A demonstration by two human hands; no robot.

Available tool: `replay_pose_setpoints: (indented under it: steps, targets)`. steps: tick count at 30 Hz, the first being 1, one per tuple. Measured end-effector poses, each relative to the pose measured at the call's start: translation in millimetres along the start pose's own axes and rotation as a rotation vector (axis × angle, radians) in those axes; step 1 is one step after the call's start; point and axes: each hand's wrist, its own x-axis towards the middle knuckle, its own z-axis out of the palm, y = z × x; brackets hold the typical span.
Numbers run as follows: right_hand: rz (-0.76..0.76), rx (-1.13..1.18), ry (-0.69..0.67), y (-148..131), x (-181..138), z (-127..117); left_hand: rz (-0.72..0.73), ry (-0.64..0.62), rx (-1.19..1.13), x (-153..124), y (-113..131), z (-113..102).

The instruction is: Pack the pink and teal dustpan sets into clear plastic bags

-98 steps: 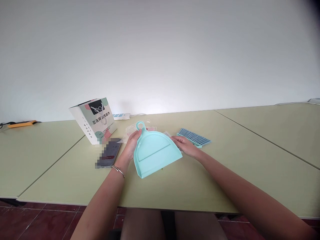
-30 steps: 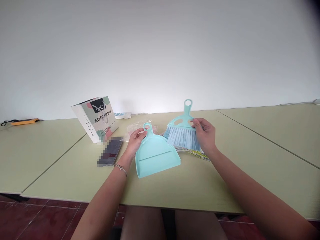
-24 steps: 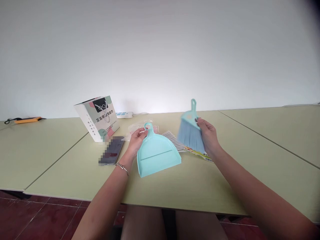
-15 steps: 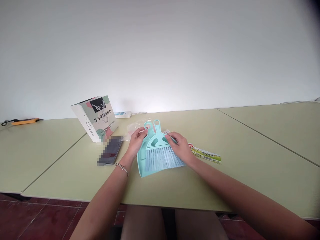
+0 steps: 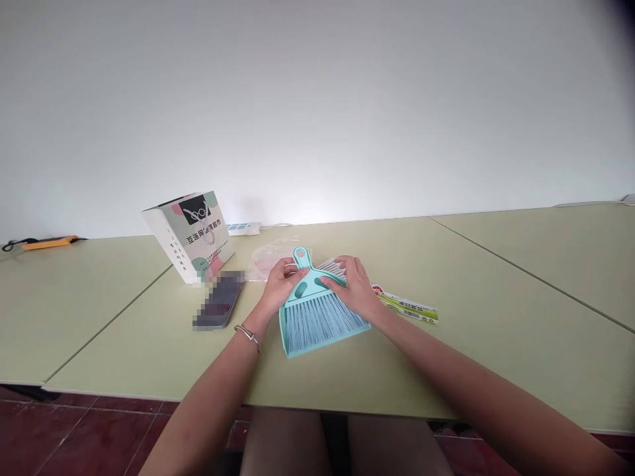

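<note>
near to far. a bare strip of the worktop point(image 5: 337, 380) lies in front. beyond it, the brush point(image 5: 325, 320) sits in the dustpan point(image 5: 284, 334), bristles toward the person; whether the pan touches the worktop cannot be told. the left hand point(image 5: 284, 284) is closed around the handle end, thumb on top, fingers mostly hidden; the right hand point(image 5: 356, 291) is partly curled on the brush's right shoulder, thumb beside an opening. likeliest fault: separation. were both thumbs to slacken, the brush, apparently merely nested, could slide over the pan's open lip; pressed askew, its bristles could bend against the side wall. to either side, the packet point(image 5: 409, 309) by the right wrist and the phone point(image 5: 225, 301) by the left could be nudged by a swinging forearm. farther back, a ribbed pale item point(image 5: 333, 267) and a clear wrapper point(image 5: 265, 256) could snag behind the fingers. the paper bag point(image 5: 206, 231) stands well apart, at little risk.
</note>
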Motion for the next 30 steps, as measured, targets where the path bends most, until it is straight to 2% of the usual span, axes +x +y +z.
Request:
replay_pose_setpoints:
  steps: [3,4,11,17,19,21,23,26,28,30]
  targets:
    - [0.1,0.168,-0.243,1,2,-4,0.018,0.002,0.013,-1,1,-1]
    - [0.104,0.204,-0.281,0,2,-5,0.021,0.0,0.019,-1,2,-2]
    - [0.056,0.223,-0.18,-13,-4,-5,0.074,-0.041,0.02,0,4,-8]
    - [0.078,0.281,-0.174,-12,-2,-1,-0.053,-0.124,-0.003,-4,7,-8]
    - [0.08,0.292,-0.177,-9,3,-8,-0.106,-0.143,0.013,-5,7,-8]
    - [0.082,0.279,-0.271,0,10,-26,-0.104,-0.129,0.045,-4,5,-9]
    - [0.101,0.199,-0.438,15,17,-52,-0.072,-0.088,0.062,-3,4,-10]
    - [0.201,-0.297,-0.484,44,22,-88,-0.059,-0.034,0.051,0,3,-12]
    - [0.259,-0.531,-0.584,58,22,-100,-0.062,-0.013,0.04,1,2,-13]
    - [0.3,-0.594,-0.686,62,21,-102,-0.064,0.008,0.033,1,2,-14]
